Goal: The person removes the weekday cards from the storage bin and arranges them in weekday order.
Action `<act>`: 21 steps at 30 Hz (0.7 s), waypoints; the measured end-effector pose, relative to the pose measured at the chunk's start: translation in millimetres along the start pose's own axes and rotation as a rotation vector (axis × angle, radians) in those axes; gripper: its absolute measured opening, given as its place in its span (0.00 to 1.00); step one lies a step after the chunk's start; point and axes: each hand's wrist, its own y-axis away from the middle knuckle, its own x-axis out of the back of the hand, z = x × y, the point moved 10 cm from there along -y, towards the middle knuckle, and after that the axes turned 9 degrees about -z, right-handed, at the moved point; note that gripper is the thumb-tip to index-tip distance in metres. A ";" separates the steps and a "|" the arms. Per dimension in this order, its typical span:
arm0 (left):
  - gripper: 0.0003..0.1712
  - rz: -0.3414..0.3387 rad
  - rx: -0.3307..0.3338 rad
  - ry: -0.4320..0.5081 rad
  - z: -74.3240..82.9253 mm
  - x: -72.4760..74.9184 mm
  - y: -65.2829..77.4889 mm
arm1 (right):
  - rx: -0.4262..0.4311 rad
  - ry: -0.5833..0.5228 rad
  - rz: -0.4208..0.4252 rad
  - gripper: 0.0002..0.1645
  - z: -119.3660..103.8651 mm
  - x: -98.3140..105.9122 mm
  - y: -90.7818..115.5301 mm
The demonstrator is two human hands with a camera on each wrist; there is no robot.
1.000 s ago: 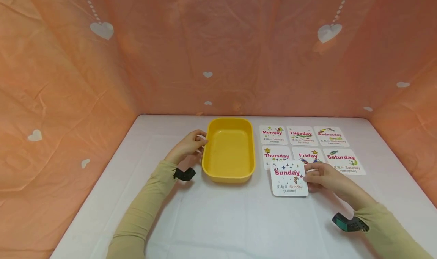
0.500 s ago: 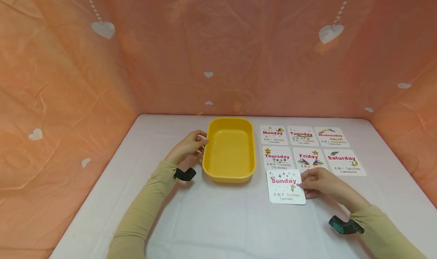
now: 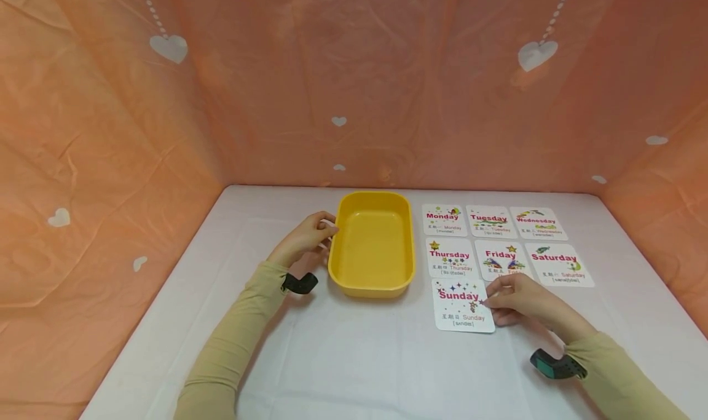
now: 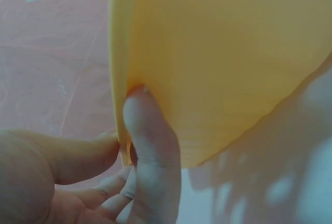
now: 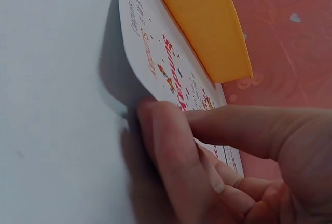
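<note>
My right hand (image 3: 522, 300) pinches the right edge of the white Sunday card (image 3: 461, 312), thumb on top and fingers beneath. In the right wrist view that Sunday card (image 5: 155, 53) is tilted close over the table and casts a shadow. It sits just below the Thursday card (image 3: 450, 255) in the head view. My left hand (image 3: 304, 238) pinches the left rim of a yellow plastic tray (image 3: 372, 291). Seen from the left wrist, the thumb and index finger grip the wall of the tray (image 4: 218, 79) from either side.
Right of the tray, Monday (image 3: 444, 220), Tuesday (image 3: 491, 222) and Wednesday (image 3: 538, 223) cards form a back row. Thursday, Friday (image 3: 502, 257) and Saturday (image 3: 558, 263) cards lie in front of them. A white cloth covers the table (image 3: 343, 364); orange curtain (image 3: 310, 82) surrounds it.
My right hand has brought the Sunday card down and toward me, slightly left, uncovering more of the Thursday and Friday cards. My left hand and the tray have stayed put.
</note>
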 end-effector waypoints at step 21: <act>0.19 -0.003 0.011 -0.010 -1.3 0.0 -1.3 | -0.034 0.010 -0.016 0.15 2.5 0.7 -4.9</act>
